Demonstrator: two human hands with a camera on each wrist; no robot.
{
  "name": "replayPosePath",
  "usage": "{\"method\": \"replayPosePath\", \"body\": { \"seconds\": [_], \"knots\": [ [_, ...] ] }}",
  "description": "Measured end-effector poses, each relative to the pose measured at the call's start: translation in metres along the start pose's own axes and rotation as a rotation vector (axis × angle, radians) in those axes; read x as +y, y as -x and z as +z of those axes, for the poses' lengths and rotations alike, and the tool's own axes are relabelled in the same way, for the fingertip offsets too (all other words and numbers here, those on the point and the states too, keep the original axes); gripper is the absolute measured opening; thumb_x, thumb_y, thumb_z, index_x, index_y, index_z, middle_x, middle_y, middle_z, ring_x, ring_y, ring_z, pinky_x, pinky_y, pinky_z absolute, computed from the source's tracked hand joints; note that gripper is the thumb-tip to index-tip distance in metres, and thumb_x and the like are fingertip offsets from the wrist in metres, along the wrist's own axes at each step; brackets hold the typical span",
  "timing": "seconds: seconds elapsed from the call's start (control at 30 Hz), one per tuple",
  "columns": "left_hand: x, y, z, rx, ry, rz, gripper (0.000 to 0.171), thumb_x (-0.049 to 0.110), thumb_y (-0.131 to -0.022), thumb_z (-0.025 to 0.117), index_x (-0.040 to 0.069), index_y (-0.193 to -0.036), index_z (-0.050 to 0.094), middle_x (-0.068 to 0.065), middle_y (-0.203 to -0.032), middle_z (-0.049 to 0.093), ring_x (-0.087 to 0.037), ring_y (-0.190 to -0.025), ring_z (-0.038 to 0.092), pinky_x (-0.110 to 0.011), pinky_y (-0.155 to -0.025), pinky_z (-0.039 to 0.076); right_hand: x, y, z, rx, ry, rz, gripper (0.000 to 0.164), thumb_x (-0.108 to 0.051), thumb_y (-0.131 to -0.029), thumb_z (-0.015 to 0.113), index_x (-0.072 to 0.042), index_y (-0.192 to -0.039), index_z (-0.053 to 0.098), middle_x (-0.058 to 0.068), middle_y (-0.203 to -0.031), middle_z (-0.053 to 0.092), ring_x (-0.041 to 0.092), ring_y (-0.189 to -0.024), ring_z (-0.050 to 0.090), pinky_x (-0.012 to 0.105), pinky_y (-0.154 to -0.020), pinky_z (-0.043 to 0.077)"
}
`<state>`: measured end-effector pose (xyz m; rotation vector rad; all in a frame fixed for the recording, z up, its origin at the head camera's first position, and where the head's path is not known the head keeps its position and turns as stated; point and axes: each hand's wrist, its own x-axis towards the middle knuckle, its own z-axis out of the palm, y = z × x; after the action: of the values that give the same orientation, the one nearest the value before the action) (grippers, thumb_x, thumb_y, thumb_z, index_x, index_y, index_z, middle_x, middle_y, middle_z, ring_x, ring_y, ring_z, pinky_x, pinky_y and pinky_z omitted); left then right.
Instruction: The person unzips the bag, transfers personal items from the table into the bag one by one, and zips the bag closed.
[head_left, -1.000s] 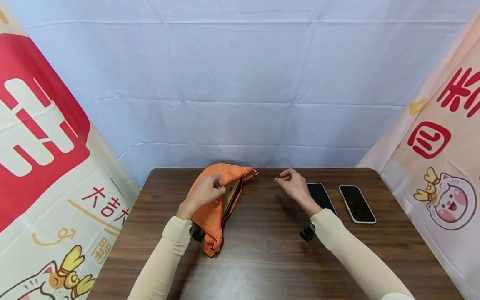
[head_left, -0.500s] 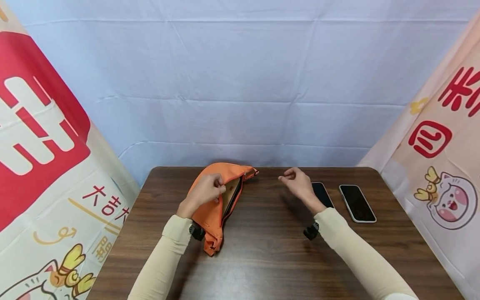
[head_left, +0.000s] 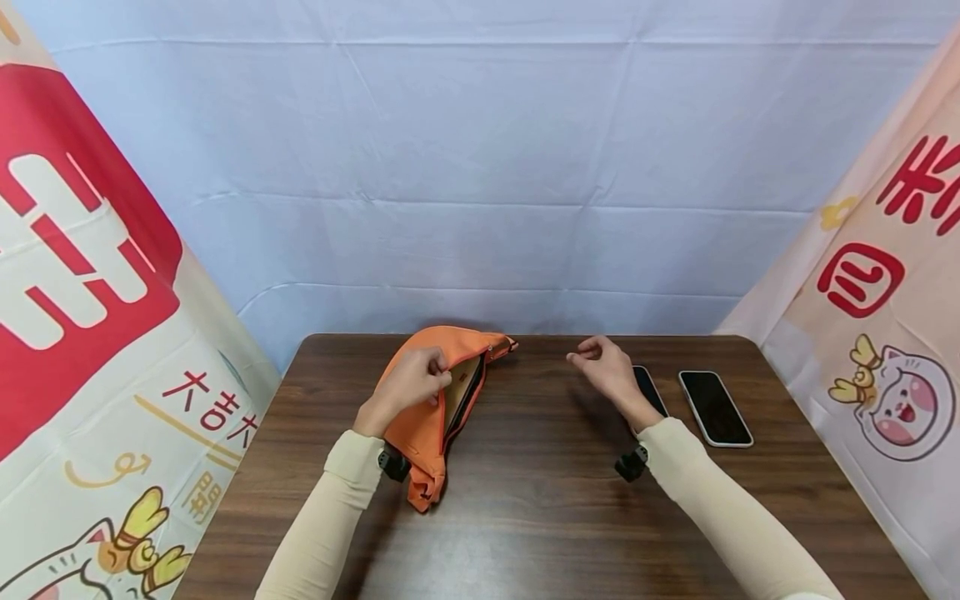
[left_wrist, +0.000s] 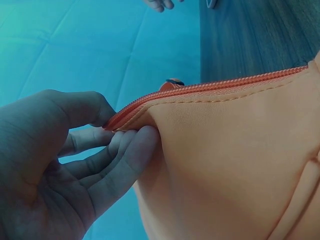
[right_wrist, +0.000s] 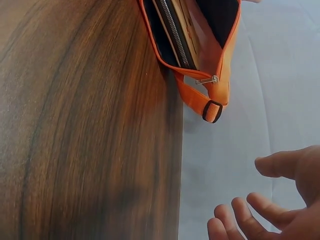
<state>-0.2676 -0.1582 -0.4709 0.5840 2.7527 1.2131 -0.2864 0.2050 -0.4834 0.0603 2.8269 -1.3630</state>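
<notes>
An orange waist bag (head_left: 420, 433) lies on the left part of the table, its zipper undone and its mouth gaping. My left hand (head_left: 408, 382) pinches the zipper edge (left_wrist: 200, 91) of the bag between thumb and fingers, holding that side away. Inside, the right wrist view shows a tan zipped wallet (right_wrist: 179, 37). To the right of the bag, my right hand (head_left: 609, 373) hovers with nothing in it, its fingers relaxed and apart. Close by it, partly hidden by the right forearm, lies a dark-screened phone (head_left: 649, 390).
A second phone (head_left: 716, 408) with a pale case lies flat farther right. The brown wooden table (head_left: 517, 517) ends at a white cloth backdrop (head_left: 480, 167). Printed curtains stand at both sides. The bag's strap buckle (right_wrist: 212, 111) pokes past the table's back edge.
My right hand has drifted a little to the right, away from the bag, covering more of the nearer phone. The left hand and the bag have stayed in place.
</notes>
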Motion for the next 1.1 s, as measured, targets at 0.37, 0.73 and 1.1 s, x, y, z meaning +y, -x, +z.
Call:
{"method": "replayPosePath", "body": {
  "seconds": [0.37, 0.73, 1.1],
  "knots": [
    [0.000, -0.001, 0.000, -0.013, 0.025, -0.017, 0.007, 0.007, -0.104, 0.067, 0.007, -0.098, 0.063, -0.009, -0.080, 0.063, -0.017, -0.056, 0.068, -0.031, -0.061, 0.060, 0.006, 0.001, -0.008, 0.016, 0.008, -0.015, 0.045, -0.032, -0.105, 0.068, 0.001, -0.135, 0.061, 0.024, -0.129, 0.065, 0.042, -0.114, 0.064, 0.052, -0.091, 0.054],
    [-0.001, 0.000, 0.001, -0.016, 0.028, -0.013, 0.007, 0.007, -0.103, 0.067, 0.007, -0.098, 0.062, -0.008, -0.079, 0.063, -0.017, -0.056, 0.068, -0.030, -0.061, 0.059, 0.012, 0.001, -0.014, 0.028, 0.049, -0.011, 0.048, -0.035, -0.105, 0.068, 0.001, -0.136, 0.060, 0.025, -0.131, 0.065, 0.043, -0.117, 0.065, 0.053, -0.092, 0.055],
    [-0.001, -0.001, 0.001, -0.004, 0.009, -0.013, 0.008, 0.006, -0.103, 0.067, 0.007, -0.097, 0.063, -0.007, -0.078, 0.063, -0.017, -0.055, 0.067, -0.032, -0.060, 0.059, 0.019, 0.001, -0.022, 0.044, 0.083, -0.008, 0.046, -0.033, -0.105, 0.068, 0.001, -0.134, 0.060, 0.027, -0.130, 0.066, 0.044, -0.116, 0.065, 0.055, -0.093, 0.054]
  ]
}}
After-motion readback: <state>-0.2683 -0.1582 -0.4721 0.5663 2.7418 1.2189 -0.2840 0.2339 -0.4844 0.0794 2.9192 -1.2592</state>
